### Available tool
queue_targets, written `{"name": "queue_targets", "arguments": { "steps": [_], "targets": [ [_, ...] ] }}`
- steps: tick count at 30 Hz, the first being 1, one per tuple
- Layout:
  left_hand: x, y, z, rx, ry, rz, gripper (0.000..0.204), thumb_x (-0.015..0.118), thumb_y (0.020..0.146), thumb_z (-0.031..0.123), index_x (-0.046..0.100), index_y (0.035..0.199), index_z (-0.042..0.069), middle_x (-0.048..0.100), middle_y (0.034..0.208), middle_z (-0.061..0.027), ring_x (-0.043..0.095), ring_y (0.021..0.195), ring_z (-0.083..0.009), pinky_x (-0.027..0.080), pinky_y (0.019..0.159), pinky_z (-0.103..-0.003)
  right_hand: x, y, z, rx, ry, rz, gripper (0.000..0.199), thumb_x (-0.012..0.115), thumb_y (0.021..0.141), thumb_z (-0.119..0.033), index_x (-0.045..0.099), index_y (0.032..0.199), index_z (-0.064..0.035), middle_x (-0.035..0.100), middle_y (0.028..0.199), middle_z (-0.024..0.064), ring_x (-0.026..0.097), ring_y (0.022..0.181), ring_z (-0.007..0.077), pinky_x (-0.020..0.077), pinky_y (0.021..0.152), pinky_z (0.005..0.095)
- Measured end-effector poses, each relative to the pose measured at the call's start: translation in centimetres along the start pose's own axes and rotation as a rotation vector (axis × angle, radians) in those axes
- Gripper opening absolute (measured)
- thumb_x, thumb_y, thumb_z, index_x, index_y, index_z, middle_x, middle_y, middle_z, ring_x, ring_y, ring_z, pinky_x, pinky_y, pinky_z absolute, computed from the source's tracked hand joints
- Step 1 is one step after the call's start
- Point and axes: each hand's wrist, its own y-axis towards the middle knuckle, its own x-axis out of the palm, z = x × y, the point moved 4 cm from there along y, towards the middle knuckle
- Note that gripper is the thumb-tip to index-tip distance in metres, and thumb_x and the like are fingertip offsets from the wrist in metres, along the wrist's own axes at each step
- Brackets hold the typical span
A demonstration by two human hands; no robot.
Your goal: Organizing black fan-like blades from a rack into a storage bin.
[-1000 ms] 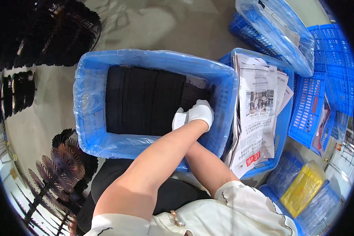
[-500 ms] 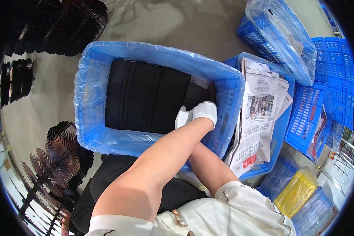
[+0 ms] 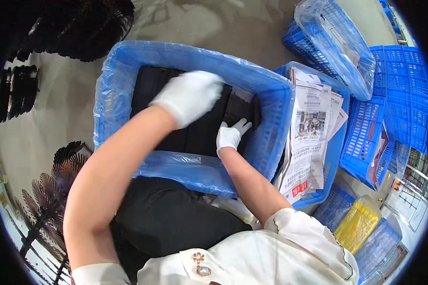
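A blue plastic crate (image 3: 266, 142) lined with clear film stands before me, with flat black pieces (image 3: 195, 140) packed in rows inside it. Over the middle of these rows is my left hand (image 3: 190, 97) in a white glove, smeared by motion. Its fingers do not show clearly, nor whether they hold anything. Lower and to the right, my right hand (image 3: 230, 135), also gloved in white, rests on black pieces near the crate's right side. Its fingers are stretched and spread apart, and no object shows in its grasp.
Folded newspapers (image 3: 309, 128) lie in another blue crate (image 3: 335, 156) close on the right. Beyond it are a film-lined crate (image 3: 335, 42) and stacked blue crates (image 3: 402, 90). Dark fan-like pieces (image 3: 47, 194) hang on a rack at left. A yellow crate (image 3: 357, 224) stands lower right.
My left hand has moved left and away from the crate's right side, so my forearms no longer cross. My right hand, hidden before, now shows on the black pieces.
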Motion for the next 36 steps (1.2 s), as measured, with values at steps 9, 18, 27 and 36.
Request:
{"name": "queue_targets", "arguments": {
  "steps": [9, 18, 27, 36],
  "targets": [
    [-7.9, -20.7, -15.9, -0.266, 0.766, 0.821, 0.046, 0.064, 0.088, 0.011, 0.056, 0.132, 0.003, 0.056, 0.133, -0.0186, 0.056, 0.120, -0.0316, 0.044, 0.103, -0.039, -1.7, 1.4, 2.5, -0.003, -0.008, -0.078, 0.072, 0.062, 0.086, -0.020, 0.034, 0.147, 0.0050, 0.049, 0.137, 0.0294, 0.046, 0.129, 0.0449, 0.0406, 0.107, 0.0396],
    [-6.9, -17.3, -15.0, -0.798, 0.315, 0.636, 0.048, 0.060, 0.092, 0.035, 0.056, 0.128, 0.005, 0.064, 0.116, -0.0192, 0.066, 0.102, -0.0347, 0.053, 0.088, -0.042, -8.7, 3.2, -1.1, -0.667, -0.330, -0.025, 0.065, 0.056, 0.085, -0.011, 0.036, 0.144, 0.0049, 0.047, 0.138, 0.0280, 0.054, 0.119, 0.0418, 0.0474, 0.097, 0.0450],
    [-6.0, -17.2, -16.6, -0.787, 0.510, 0.652, 0.037, 0.061, 0.089, 0.037, 0.061, 0.116, 0.011, 0.070, 0.095, -0.0138, 0.070, 0.077, -0.0345, 0.057, 0.069, -0.044, -7.5, -0.5, -4.1, -0.597, -0.953, -0.124, 0.052, 0.053, 0.085, -0.007, 0.041, 0.134, 0.0047, 0.048, 0.133, 0.0256, 0.051, 0.119, 0.0444, 0.0491, 0.091, 0.0505],
    [-6.7, -16.7, -15.3, -0.815, 0.454, 0.603, 0.033, 0.061, 0.088, 0.036, 0.061, 0.108, 0.010, 0.070, 0.095, -0.0144, 0.070, 0.076, -0.0345, 0.056, 0.068, -0.044, -8.2, -0.1, -3.0, -0.608, -0.868, -0.210, 0.048, 0.054, 0.080, -0.004, 0.048, 0.126, 0.0070, 0.060, 0.115, 0.0269, 0.060, 0.107, 0.0440, 0.0537, 0.083, 0.0503]
  ]
}}
